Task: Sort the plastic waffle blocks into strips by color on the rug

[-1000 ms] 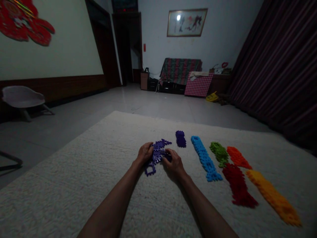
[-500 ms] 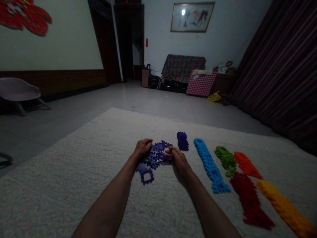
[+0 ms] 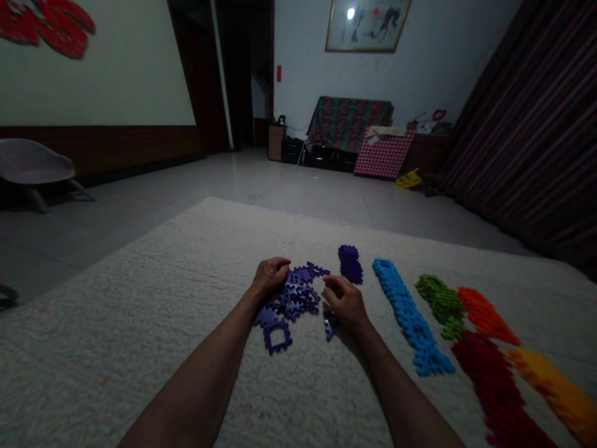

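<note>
your left hand (image 3: 270, 274) lies at the far left edge of a loose pile of dark purple plastic puzzle pieces with toothed edges (image 3: 296, 297), on the white shaggy rug (image 3: 140, 323). its fingers are bent and touch the pile, but the light is dim and it is not possible to tell if they grip any piece. your right hand (image 3: 346, 302) is just right of the same pile, with the fingers half curled towards the pieces; if it has hold of something cannot be told. a small single purple piece (image 3: 330, 325) lies on the rug at the near side of this hand, very close to it. one purple square frame piece (image 3: 278, 336) sits at the near end of the pile, beside your left forearm. far and right of the pile stands a short neat stack of purple pieces (image 3: 350, 263). further right lie a long light blue row (image 3: 410, 317), a green heap (image 3: 441, 300), an orange heap (image 3: 485, 314), a dark red row (image 3: 499, 386) and a yellow row (image 3: 555, 389), all apart from your hands.
</note>
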Tool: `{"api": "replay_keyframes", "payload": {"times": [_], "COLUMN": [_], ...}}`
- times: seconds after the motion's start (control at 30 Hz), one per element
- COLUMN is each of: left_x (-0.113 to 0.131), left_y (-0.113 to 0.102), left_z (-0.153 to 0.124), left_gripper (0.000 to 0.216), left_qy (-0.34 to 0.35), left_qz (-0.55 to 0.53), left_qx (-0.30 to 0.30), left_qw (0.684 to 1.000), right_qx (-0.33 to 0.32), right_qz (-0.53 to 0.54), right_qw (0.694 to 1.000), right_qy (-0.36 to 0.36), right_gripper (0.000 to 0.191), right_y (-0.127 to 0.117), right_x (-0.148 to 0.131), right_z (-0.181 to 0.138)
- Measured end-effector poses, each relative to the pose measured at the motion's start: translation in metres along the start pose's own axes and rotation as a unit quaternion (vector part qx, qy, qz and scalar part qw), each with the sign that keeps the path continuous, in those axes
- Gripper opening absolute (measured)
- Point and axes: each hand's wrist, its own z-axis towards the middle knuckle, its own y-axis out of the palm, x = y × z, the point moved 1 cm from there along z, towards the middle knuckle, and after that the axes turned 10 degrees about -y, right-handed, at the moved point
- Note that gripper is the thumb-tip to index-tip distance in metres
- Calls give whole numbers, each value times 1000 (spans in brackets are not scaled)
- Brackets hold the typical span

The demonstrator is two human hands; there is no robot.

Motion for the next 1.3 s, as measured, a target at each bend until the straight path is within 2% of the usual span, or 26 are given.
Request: {"api": "replay_keyframes", "payload": {"times": [0.1, 0.23, 0.43, 0.53, 0.67, 0.83, 0.93, 1.03, 1.17, 1.23, 1.3], "left_x": [3, 6, 4, 3, 1, 0, 0, 2, 1, 0, -1], "left_y": [0, -1, 0, 0, 1, 1, 0, 0, 2, 2, 3], "left_z": [-1, -2, -2, -1, 0, 0, -1, -1, -1, -1, 0], "left_gripper": [28, 28, 29, 29, 29, 29, 29, 29, 30, 30, 30], "left_qy": [10, 12, 17, 21, 22, 28, 31, 23, 17, 17, 18], "left_qz": [15, 32, 37, 37, 35, 37, 38, 37, 30, 28, 26], "left_qx": [7, 14, 18, 14, 12, 12, 13, 15, 15, 13, 12], "left_qw": [1000, 999, 999, 999, 999, 999, 999, 999, 999, 999, 999], "right_qx": [-48, -108, -114, -81, -24, -54, -56, -66, -99, -79, -16], "right_qz": [-168, -276, -300, -260, -227, -288, -328, -375, -401, -380, -341], "right_qw": [981, 953, 947, 962, 973, 954, 943, 924, 909, 921, 940], "right_qy": [-80, -70, -29, -22, -43, -65, -13, 47, 55, 43, 19], "right_gripper": [14, 13, 8, 11, 21, 30, 32, 46, 44, 43, 48], "right_y": [6, 12, 20, 15, -5, -22, -19, -11, -3, -1, -4], "right_x": [-4, -14, -20, -16, -4, 5, 0, -10, -16, -13, -6], "right_z": [-3, -6, -7, -4, 4, 8, 6, 1, -5, -4, -1]}}
